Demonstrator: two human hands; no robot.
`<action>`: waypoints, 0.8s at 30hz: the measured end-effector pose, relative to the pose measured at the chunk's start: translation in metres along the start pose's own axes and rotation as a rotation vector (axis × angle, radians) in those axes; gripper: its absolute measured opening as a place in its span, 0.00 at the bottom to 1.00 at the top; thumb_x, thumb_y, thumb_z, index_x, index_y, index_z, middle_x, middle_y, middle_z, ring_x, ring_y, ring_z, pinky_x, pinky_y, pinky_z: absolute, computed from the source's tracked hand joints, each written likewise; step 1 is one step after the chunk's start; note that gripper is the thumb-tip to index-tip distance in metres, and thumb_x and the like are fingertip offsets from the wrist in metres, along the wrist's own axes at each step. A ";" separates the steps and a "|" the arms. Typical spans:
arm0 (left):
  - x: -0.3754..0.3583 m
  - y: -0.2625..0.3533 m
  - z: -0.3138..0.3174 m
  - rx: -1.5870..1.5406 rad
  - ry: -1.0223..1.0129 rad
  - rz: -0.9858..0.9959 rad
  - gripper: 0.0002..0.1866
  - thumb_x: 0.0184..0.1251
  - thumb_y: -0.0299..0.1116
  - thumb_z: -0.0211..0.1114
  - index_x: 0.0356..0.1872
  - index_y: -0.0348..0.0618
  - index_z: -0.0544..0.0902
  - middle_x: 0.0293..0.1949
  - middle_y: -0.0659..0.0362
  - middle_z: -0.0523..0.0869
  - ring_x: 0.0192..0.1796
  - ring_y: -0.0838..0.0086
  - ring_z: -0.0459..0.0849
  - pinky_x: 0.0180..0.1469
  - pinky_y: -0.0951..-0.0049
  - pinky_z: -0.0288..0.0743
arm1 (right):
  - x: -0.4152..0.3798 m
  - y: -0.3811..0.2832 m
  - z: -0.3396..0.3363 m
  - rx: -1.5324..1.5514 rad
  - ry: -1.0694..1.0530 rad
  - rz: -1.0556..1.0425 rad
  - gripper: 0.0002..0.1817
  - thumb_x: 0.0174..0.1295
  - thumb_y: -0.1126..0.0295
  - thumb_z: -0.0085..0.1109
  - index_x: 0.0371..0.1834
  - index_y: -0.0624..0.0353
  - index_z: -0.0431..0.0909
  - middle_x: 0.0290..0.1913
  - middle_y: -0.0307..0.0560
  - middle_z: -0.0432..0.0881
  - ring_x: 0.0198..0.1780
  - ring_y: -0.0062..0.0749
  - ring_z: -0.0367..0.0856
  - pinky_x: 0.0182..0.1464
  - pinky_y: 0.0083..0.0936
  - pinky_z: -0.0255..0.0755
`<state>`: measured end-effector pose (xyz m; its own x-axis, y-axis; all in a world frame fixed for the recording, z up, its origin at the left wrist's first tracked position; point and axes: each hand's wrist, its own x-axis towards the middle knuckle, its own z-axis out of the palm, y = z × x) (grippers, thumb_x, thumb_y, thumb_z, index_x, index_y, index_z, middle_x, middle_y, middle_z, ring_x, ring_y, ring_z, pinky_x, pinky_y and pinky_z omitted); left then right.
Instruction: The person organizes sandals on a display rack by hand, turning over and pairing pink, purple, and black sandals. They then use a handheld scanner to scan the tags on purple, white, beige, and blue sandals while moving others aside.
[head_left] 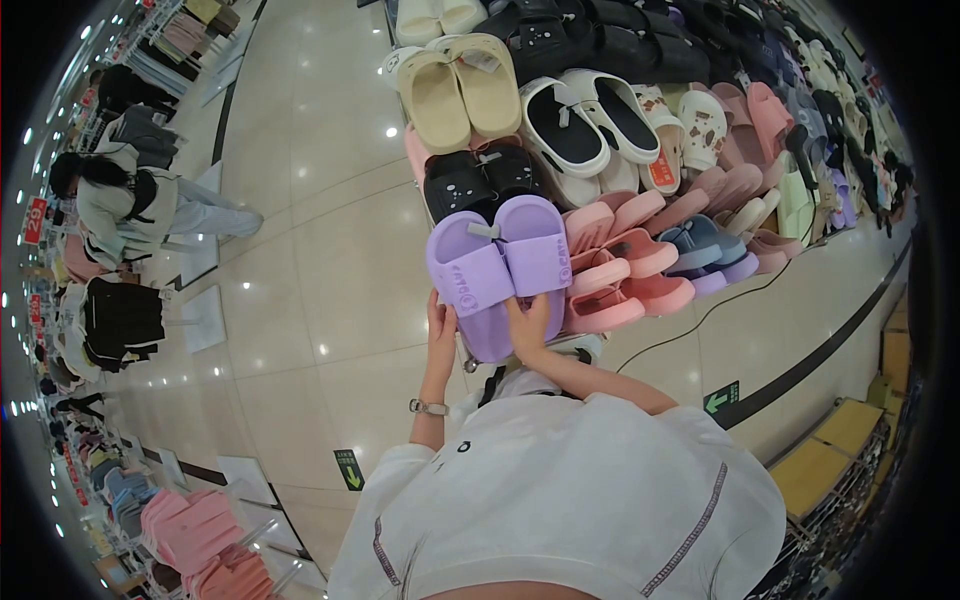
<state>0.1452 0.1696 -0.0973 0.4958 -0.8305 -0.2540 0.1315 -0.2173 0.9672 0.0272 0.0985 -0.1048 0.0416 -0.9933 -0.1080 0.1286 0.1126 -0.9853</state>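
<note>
A pair of purple slide slippers [475, 283] with raised lettering on the straps lies at the near corner of a shoe display, joined by a pale tag tie. My left hand [440, 325] is at the outer edge of the left slipper, its fingers stretched out along the side. On the right slipper, my right hand [529, 325] grips the sole below the strap, thumb toward the gap between the two. Part of its fingers is hidden. Black slippers with small decorations [483, 180] sit just behind the purple pair. Coral-pink slippers [625, 280] are stacked to the right.
Cream slides [462, 88], white clogs [590, 120] and more footwear cover the display behind. A dark cable [715, 303] runs along its right side. Clothing racks [123, 322] and a person in a light top [150, 195] are across the tiled floor at left. Boxes [848, 440] stand at right.
</note>
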 end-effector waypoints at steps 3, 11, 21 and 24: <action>0.015 0.000 -0.016 -0.060 0.017 -0.001 0.23 0.70 0.45 0.44 0.59 0.42 0.64 0.44 0.62 0.74 0.42 0.81 0.71 0.44 0.78 0.66 | -0.001 0.007 -0.007 0.005 -0.032 0.002 0.17 0.55 0.71 0.62 0.44 0.63 0.68 0.35 0.36 0.72 0.33 0.17 0.66 0.35 0.15 0.63; 0.049 0.045 0.002 -0.269 0.145 0.027 0.21 0.68 0.42 0.44 0.56 0.40 0.68 0.49 0.60 0.74 0.49 0.77 0.71 0.52 0.76 0.64 | 0.000 0.005 -0.015 -0.203 -0.059 -0.093 0.11 0.54 0.69 0.62 0.27 0.63 0.70 0.18 0.35 0.66 0.22 0.17 0.61 0.23 0.20 0.58; 0.076 0.050 -0.016 0.185 -0.020 0.009 0.21 0.62 0.41 0.51 0.51 0.38 0.73 0.44 0.58 0.78 0.45 0.79 0.74 0.46 0.79 0.66 | 0.015 0.005 -0.026 -0.499 -0.165 -0.087 0.15 0.50 0.62 0.64 0.25 0.64 0.73 0.17 0.48 0.73 0.19 0.33 0.71 0.23 0.29 0.63; 0.092 0.059 -0.031 0.179 -0.172 0.056 0.20 0.62 0.43 0.52 0.47 0.38 0.76 0.36 0.60 0.80 0.38 0.81 0.75 0.40 0.79 0.69 | 0.018 0.015 -0.030 -0.524 -0.205 -0.163 0.15 0.50 0.62 0.64 0.27 0.64 0.75 0.18 0.50 0.75 0.19 0.37 0.74 0.24 0.31 0.64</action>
<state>0.2250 0.0966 -0.0635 0.3429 -0.9154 -0.2108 -0.0542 -0.2433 0.9684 0.0006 0.0812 -0.1258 0.2604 -0.9651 0.0270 -0.3553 -0.1218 -0.9268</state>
